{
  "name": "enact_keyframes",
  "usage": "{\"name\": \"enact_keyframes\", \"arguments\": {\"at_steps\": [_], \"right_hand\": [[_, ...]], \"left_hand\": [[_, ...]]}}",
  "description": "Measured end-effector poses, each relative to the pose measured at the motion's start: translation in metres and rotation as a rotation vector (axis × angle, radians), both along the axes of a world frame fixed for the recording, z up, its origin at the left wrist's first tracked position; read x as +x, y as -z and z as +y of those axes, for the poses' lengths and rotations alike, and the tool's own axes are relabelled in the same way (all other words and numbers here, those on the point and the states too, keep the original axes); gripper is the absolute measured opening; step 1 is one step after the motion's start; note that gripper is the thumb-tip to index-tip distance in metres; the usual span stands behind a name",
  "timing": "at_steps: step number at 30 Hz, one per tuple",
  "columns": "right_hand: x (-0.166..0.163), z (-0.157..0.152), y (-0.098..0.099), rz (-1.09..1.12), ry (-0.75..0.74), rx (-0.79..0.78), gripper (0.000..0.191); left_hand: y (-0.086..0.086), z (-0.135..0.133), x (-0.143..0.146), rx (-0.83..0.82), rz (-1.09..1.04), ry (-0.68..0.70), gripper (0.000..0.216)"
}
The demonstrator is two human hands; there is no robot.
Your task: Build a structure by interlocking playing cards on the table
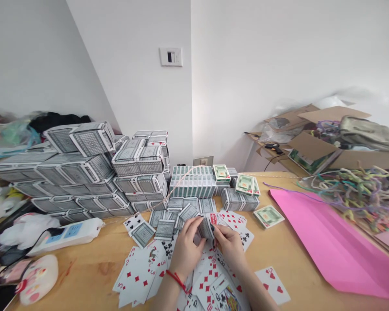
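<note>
Over a pile of loose playing cards, my left hand (188, 247) with a red cord at the wrist grips a patterned grey playing card (206, 228). Fingers of my right hand (231, 247) pinch the same card at its right edge. Whether it is one card or several bent together, I cannot tell. Face-up cards (144, 272) with red diamonds and hearts fan out left of my wrists. More cards (208, 283) lie beneath my forearms, partly hidden. Just beyond my fingers sit face-down cards (164, 229). A lone five of hearts (272, 285) is to the right.
Stacked blocks of grey-backed cards (94, 168) line the left and back. Green card boxes (268, 216) and a row of cartons (192, 181) stand behind. Pink paper (337, 246) lies at right under tangled yarn (359, 194). A power strip (68, 236) is at left.
</note>
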State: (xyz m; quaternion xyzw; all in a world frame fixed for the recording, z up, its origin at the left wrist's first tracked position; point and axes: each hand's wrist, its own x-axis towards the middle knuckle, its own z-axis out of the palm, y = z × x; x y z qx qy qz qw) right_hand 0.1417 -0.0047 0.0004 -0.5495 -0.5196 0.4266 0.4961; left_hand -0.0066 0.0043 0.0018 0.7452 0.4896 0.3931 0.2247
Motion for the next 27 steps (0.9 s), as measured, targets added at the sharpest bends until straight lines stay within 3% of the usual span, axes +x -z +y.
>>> {"name": "enact_keyframes", "arguments": {"at_steps": [4, 12, 17, 21, 24, 27], "right_hand": [[-0.002, 0.0, 0.001, 0.095, -0.048, 0.001, 0.037], [-0.005, -0.003, 0.009, -0.111, 0.026, 0.04, 0.032], [-0.002, 0.0, 0.011, 0.195, -0.008, -0.101, 0.034], [-0.002, 0.003, 0.01, 0.472, -0.077, -0.185, 0.034], [-0.004, 0.002, 0.009, 0.528, -0.167, -0.194, 0.033], [-0.006, -0.001, 0.007, 0.517, -0.265, -0.186, 0.03]], "left_hand": [[0.001, 0.002, -0.001, 0.0, -0.047, -0.05, 0.054], [0.005, 0.002, -0.004, 0.014, -0.001, -0.04, 0.052], [-0.001, -0.002, 0.003, -0.059, -0.033, -0.009, 0.055], [-0.008, -0.007, 0.013, -0.12, -0.221, -0.078, 0.059], [-0.007, -0.007, 0.016, -0.189, -0.289, -0.134, 0.039], [-0.004, -0.007, 0.016, -0.237, -0.225, -0.211, 0.026]]}}
